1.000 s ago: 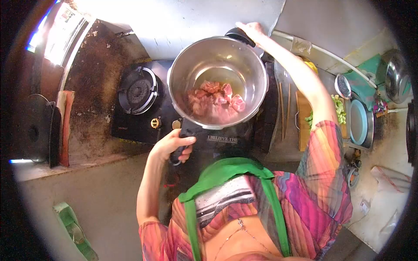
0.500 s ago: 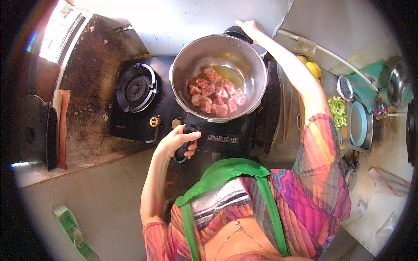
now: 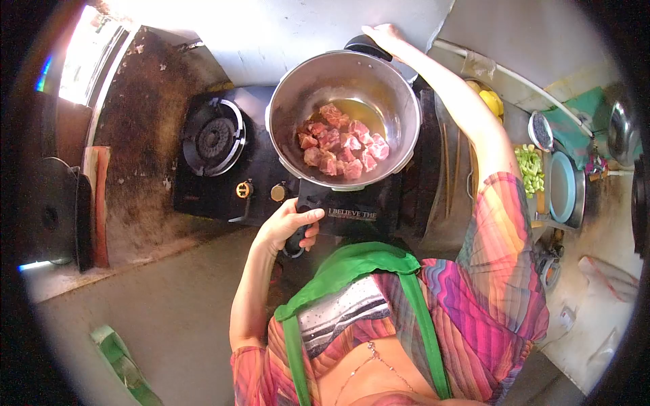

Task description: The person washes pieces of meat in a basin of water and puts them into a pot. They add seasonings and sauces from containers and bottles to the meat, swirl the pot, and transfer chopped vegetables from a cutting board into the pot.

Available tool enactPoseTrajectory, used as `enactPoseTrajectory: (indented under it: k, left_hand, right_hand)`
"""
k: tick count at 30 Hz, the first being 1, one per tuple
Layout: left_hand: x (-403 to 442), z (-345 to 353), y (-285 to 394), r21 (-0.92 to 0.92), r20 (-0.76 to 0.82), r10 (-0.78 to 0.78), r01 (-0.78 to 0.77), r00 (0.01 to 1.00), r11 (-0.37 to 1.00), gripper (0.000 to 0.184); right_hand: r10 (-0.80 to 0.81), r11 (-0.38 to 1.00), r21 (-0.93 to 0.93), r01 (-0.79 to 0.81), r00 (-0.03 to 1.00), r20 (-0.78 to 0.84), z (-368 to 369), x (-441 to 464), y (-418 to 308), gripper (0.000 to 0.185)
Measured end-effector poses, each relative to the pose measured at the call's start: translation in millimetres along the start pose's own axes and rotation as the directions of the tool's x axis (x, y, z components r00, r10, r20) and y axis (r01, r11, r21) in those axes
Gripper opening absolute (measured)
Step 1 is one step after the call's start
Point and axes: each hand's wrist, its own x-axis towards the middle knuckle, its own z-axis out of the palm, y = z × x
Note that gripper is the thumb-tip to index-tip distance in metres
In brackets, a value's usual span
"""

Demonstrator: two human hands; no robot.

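A large metal pot stands over the right part of the black stove. Chunks of raw meat lie on its bottom, with yellowish liquid beside them. My left hand is wrapped around the pot's long black handle at the near side. On the far side, my right hand holds the short black side handle; its fingers are partly hidden behind that handle.
An unlit burner sits at the left of the stove. To the right are chopsticks, chopped green vegetables, a light-blue plate, a small bowl and yellow items.
The pot has tilted and shifted slightly, and the meat chunks have spread out from a blurred heap. Both hands have kept their hold on the handles. The chopped vegetables show more fully.
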Motion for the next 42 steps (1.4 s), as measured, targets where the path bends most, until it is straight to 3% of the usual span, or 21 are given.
enactPoseTrajectory:
  k: [3,6,8,9,11,13,15,17,22,27,30,31,32,34,35,36,37,38,39,41,42]
  left_hand:
    - [-3,3,3,0.067,-0.032,0.011,-0.009,0.999,0.998,0.021]
    - [1,-3,-2,0.083,0.01,0.03,-0.031,0.999,0.996,0.021]
    - [2,-5,-3,0.093,0.013,0.034,-0.035,0.999,0.995,0.022]
    - [2,-5,-4,0.095,0.008,0.04,-0.04,0.999,0.995,0.022]
    - [2,-5,-4,0.086,0.027,0.044,-0.047,0.999,0.995,0.02]
    - [2,-5,-5,0.082,0.059,0.038,-0.042,0.998,0.996,0.019]
    - [1,-1,-4,0.078,0.017,0.027,-0.028,0.999,0.997,0.017]
    - [0,2,-6,0.095,-0.023,0.026,-0.023,0.999,0.995,0.017]
    - [-3,13,-8,0.116,-0.106,0.074,-0.062,0.992,0.991,0.015]
    - [1,9,-18,0.214,-0.111,0.174,-0.147,0.979,0.966,0.016]
    - [4,9,-21,0.337,-0.159,0.227,-0.163,0.961,0.927,0.018]
    - [1,16,-19,0.431,-0.214,0.276,-0.163,0.937,0.887,0.02]
    - [0,3,-27,0.554,-0.415,0.443,-0.166,0.795,0.816,0.024]
    - [-6,6,-26,0.835,-0.331,0.706,-0.154,0.626,0.528,0.03]
    - [-11,-4,-33,0.871,-0.391,0.787,-0.083,0.478,0.483,0.031]
    - [-16,19,-41,0.855,-0.437,0.838,-0.14,0.325,0.5,0.031]
    - [-21,43,-53,0.839,-0.481,0.861,-0.199,0.165,0.507,0.031]
    - [-17,74,-66,0.819,-0.494,0.86,-0.263,0.13,0.51,0.029]
    - [-6,105,-80,0.759,-0.533,0.83,-0.341,0.166,0.555,0.025]
    - [27,164,-108,0.66,-0.498,0.752,-0.373,0.432,0.652,0.021]
    - [48,190,-121,0.593,-0.529,0.678,-0.349,0.511,0.726,0.019]
  right_hand:
    - [-0.024,0.995,-0.093,0.02,0.999,-0.043,0,5,5,0.051]
    - [-0.17,0.979,-0.127,0.163,0.984,-0.052,-9,-5,-5,0.052]
    - [0.058,0.979,-0.197,-0.048,0.997,0.045,-28,-35,-30,0.049]
    - [0.067,0.978,-0.199,-0.059,0.997,0.032,-37,-42,-27,0.049]
    - [-0.362,0.855,-0.433,0.285,0.927,-0.104,-60,-61,-16,0.04]
    - [-0.385,0.869,-0.402,0.288,0.904,-0.186,-79,-100,-9,0.035]
    - [-0.416,0.909,-0.144,0.391,0.865,-0.28,-96,-148,4,0.025]
    - [-0.296,0.95,0.005,0.311,0.909,-0.294,-105,-207,21,0.016]
    - [0.002,0.971,0.213,0.108,0.888,-0.46,-110,-328,96,0.012]
    - [0.168,0.983,0.047,-0.178,0.765,-0.621,-112,-405,194,0.007]
    - [0.118,0.979,-0.026,-0.2,0.671,-0.733,-137,-429,257,0.007]
    - [0.195,0.96,-0.002,-0.28,0.672,-0.715,-154,-439,274,0.008]
    - [0.175,0.964,-0.003,-0.265,0.644,-0.744,-174,-445,291,0.008]
    - [0.095,0.957,-0.103,-0.271,0.628,-0.772,-216,-456,323,0.01]
    - [0.027,0.937,-0.202,-0.284,0.637,-0.77,-239,-460,334,0.012]
    - [0.137,0.917,-0.178,-0.356,0.703,-0.698,-258,-467,341,0.02]
    - [0.134,0.923,-0.177,-0.342,0.716,-0.686,-273,-472,359,0.02]
    - [0.034,0.877,-0.367,-0.311,0.8,-0.598,-281,-480,374,0.022]
    - [-0.055,0.804,-0.538,-0.252,0.87,-0.489,-288,-485,388,0.024]
    - [-0.046,0.815,-0.564,-0.137,0.953,-0.298,-300,-491,390,0.026]
    - [-0.087,0.776,-0.623,-0.102,0.96,-0.266,-302,-492,393,0.029]
